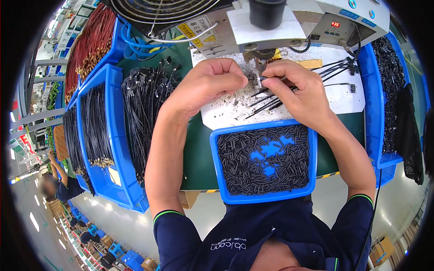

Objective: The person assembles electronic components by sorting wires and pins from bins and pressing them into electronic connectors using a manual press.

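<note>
My left hand (210, 83) is closed in a pinch, thumb against forefinger, left of the machine's metal tip (261, 65). Whatever its fingertips hold is too small to make out. Just right of that tip, my right hand (296, 90) is also pinched closed, its thumb and forefinger meeting beside a small metal block (254, 84). The piece in it is mostly hidden by the fingers. Several thin black cables (266, 103) lie on the white work plate (217, 113) and pass under my right hand; their connector ends (351, 65) rest at the plate's right side.
Short black tubes (244, 167) fill a blue tray (218, 174) at the table's front edge. Black cables (144, 104) and blue bins (118, 135) stand at left, another blue bin (373, 104) at right. A fan guard (165, 16) and a machine with a red display (335, 24) are at the back.
</note>
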Motion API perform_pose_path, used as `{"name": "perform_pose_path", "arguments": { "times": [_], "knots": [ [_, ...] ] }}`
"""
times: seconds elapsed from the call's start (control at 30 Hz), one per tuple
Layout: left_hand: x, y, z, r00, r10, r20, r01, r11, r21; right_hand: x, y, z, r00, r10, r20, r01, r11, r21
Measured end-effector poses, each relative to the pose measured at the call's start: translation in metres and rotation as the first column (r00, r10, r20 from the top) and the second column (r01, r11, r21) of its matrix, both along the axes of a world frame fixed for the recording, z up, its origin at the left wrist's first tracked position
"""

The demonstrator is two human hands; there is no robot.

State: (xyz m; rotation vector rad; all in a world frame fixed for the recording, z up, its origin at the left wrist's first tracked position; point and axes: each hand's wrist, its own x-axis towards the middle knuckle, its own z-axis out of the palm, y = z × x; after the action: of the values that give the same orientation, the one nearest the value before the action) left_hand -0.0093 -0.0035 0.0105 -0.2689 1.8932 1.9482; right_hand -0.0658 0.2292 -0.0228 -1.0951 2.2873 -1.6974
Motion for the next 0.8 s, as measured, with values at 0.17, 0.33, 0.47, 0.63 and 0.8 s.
{"name": "perform_pose_path", "arguments": {
  "times": [0.17,0.33,0.47,0.63,0.8],
  "knots": [
    [0.0000,0.0027,-0.0023,0.998,0.067,0.013,-0.067,0.997,-0.026,0.0003,-0.0008,0.0001,1.000,0.005,-0.007,-0.005,1.000,-0.013],
    [-0.0008,0.0064,0.0032,0.997,0.073,0.021,-0.072,0.996,-0.047,0.0007,-0.0003,0.0006,1.000,0.004,-0.010,-0.005,1.000,-0.015],
    [0.0001,0.0070,0.0034,0.996,0.083,0.022,-0.082,0.996,-0.043,-0.0001,0.0011,0.0010,0.999,0.011,-0.046,-0.011,1.000,0.006],
    [-0.0003,0.0089,0.0044,0.996,0.089,0.020,-0.088,0.995,-0.051,-0.0002,0.0010,0.0007,0.998,0.020,-0.059,-0.019,0.999,0.028],
    [-0.0008,0.0092,0.0045,0.996,0.087,0.012,-0.086,0.994,-0.062,0.0003,-0.0006,0.0001,0.998,-0.002,-0.062,0.001,1.000,-0.017]
  ]
}}
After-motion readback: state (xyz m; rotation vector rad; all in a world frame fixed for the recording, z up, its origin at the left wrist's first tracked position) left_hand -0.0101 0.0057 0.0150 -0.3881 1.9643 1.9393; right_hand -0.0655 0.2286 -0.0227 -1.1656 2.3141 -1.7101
